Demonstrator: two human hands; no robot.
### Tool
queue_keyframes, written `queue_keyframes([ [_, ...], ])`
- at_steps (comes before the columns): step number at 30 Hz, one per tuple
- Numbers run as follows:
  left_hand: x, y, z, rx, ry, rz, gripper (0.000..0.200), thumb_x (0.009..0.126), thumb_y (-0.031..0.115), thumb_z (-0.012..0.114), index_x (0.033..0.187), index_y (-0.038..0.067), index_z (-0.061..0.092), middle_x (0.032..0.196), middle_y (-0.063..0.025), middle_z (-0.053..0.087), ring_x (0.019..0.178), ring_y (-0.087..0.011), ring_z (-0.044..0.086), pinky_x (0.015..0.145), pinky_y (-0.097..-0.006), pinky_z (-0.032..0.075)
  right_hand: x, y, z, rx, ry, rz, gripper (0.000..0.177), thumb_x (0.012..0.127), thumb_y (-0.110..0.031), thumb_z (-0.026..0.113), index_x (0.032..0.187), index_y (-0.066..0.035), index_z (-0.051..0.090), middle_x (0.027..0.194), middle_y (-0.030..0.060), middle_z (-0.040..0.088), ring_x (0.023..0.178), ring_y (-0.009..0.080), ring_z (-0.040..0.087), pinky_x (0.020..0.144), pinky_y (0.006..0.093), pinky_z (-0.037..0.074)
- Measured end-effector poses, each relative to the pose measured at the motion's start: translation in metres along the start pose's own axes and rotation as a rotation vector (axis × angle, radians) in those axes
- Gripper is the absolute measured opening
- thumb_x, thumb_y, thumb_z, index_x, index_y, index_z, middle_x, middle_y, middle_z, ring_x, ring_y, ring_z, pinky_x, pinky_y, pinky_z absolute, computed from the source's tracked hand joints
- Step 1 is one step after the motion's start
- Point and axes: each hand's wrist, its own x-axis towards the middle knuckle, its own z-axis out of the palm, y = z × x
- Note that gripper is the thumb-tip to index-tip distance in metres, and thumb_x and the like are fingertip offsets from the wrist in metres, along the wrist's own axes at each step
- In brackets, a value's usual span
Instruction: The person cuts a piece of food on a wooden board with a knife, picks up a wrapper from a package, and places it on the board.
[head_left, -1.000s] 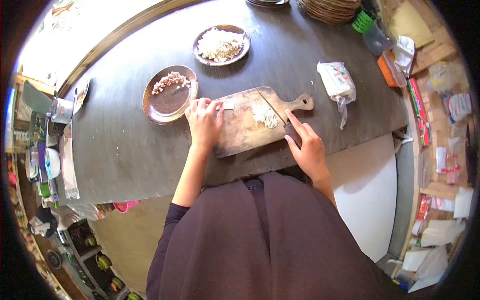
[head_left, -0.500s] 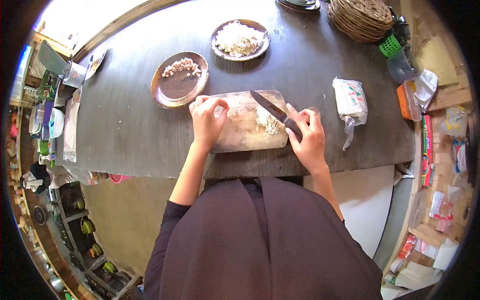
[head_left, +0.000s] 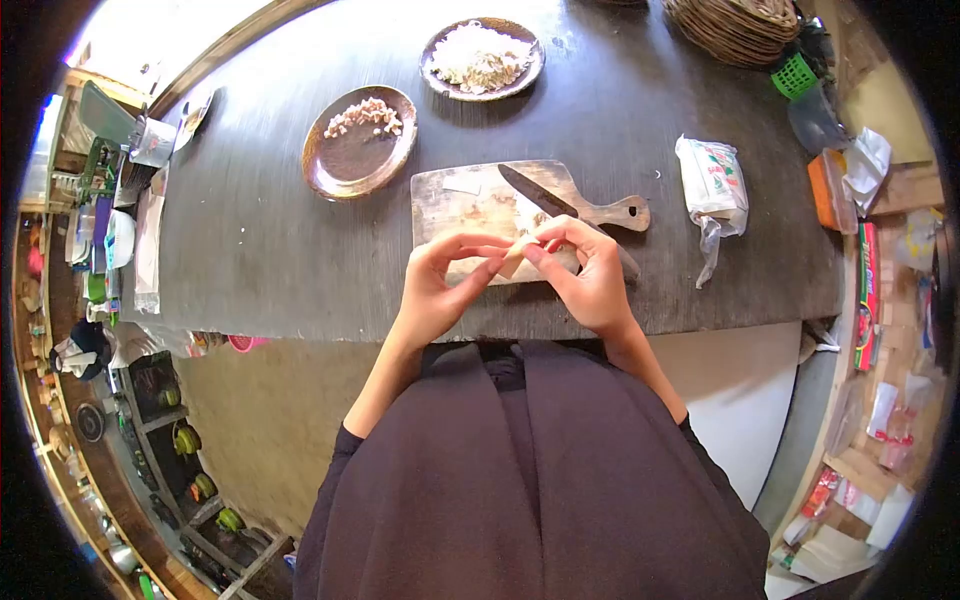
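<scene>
My left hand [head_left: 445, 280] and my right hand [head_left: 588, 275] meet over the near edge of a wooden cutting board [head_left: 435, 205]. Thumbs and fingertips of both pinch a small pale tan piece [head_left: 515, 258], whose kind I cannot tell. A knife [head_left: 538, 192] with a dark blade slants across the board; its handle passes behind my right hand. Pale chopped bits [head_left: 528, 212] lie beside the blade, partly hidden by my fingers. Near the board's far left corner is a flat white scrap [head_left: 462, 185].
Beyond the board stand a brown plate [head_left: 352, 178] with pinkish diced pieces and another plate [head_left: 428, 72] heaped with whitish shreds. A white plastic packet [head_left: 712, 185] lies to the right. Farther right are a wicker basket [head_left: 735, 28], a green basket [head_left: 793, 76] and an orange container [head_left: 826, 190].
My right hand no longer grips the knife, which lies across the board. Both hands have come together nearer my body, pinching the tan piece. The view has shifted slightly.
</scene>
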Motion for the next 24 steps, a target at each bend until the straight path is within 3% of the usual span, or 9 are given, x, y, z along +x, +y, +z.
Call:
queue_keyframes([
  [1,-0.003,-0.002,-0.001,-0.064,-0.018,0.020,0.011,0.091,0.001,0.074,0.102,0.001,0.075,0.098,-0.0064,0.077,0.095,-0.0140,0.070,0.088,-0.0300,0.053,-0.001,0.001,0.000,0.098,-0.015,0.049,0.014,0.088,-0.007,0.077,0.097,0.002,0.072,0.090,0.0075,0.072,0.083,0.0111,0.064,0.076,0.0276,0.050],
  [3,-0.006,-0.003,-0.001,-0.130,-0.029,0.038,0.014,0.091,0.000,0.073,0.105,0.001,0.076,0.100,-0.0074,0.077,0.098,-0.0157,0.070,0.089,-0.0313,0.053,-0.004,-0.002,0.001,0.205,-0.026,0.096,0.013,0.090,-0.007,0.076,0.098,0.002,0.071,0.091,0.0059,0.072,0.084,0.0094,0.064,0.076,0.0261,0.050],
  [7,-0.005,0.000,-0.001,0.003,-0.070,0.253,0.021,0.085,-0.005,0.074,0.105,0.003,0.077,0.098,-0.0086,0.077,0.098,-0.0197,0.070,0.091,-0.0333,0.052,-0.007,-0.009,0.003,0.367,-0.053,0.141,0.010,0.094,-0.006,0.073,0.101,0.002,0.071,0.095,0.0036,0.072,0.087,0.0074,0.063,0.078,0.0232,0.049],
  [14,-0.003,0.003,-0.004,0.099,-0.049,0.399,0.018,0.079,-0.001,0.081,0.096,0.005,0.079,0.096,-0.0094,0.077,0.095,-0.0215,0.071,0.087,-0.0334,0.053,-0.011,-0.021,0.005,0.349,-0.059,0.084,0.010,0.094,-0.006,0.074,0.101,0.001,0.071,0.097,0.0045,0.071,0.090,0.0077,0.064,0.080,0.0246,0.050],
  [20,-0.010,0.029,-0.002,0.119,0.001,0.352,0.015,0.079,0.001,0.082,0.093,0.004,0.078,0.093,-0.0102,0.077,0.094,-0.0225,0.073,0.086,-0.0350,0.055,-0.015,-0.033,0.004,0.368,-0.031,0.092,0.009,0.093,-0.006,0.073,0.100,0.000,0.072,0.097,0.0050,0.072,0.088,0.0100,0.063,0.080,0.0262,0.049],
  [22,-0.008,0.029,-0.001,0.123,0.009,0.398,0.015,0.080,0.001,0.082,0.093,0.003,0.077,0.093,-0.0105,0.077,0.094,-0.0228,0.073,0.088,-0.0364,0.055,-0.011,-0.036,0.004,0.175,-0.021,-0.119,0.008,0.091,-0.004,0.075,0.098,-0.001,0.073,0.096,0.0061,0.073,0.085,0.0128,0.063,0.078,0.0270,0.049],
  [24,-0.008,0.028,0.000,0.128,0.017,0.448,0.014,0.080,0.001,0.082,0.093,0.003,0.077,0.093,-0.0107,0.077,0.094,-0.0232,0.074,0.091,-0.0378,0.056,-0.009,-0.039,0.004,0.174,-0.014,-0.130,0.008,0.089,-0.003,0.075,0.097,-0.002,0.073,0.096,0.0067,0.073,0.084,0.0137,0.063,0.078,0.0273,0.049],
])
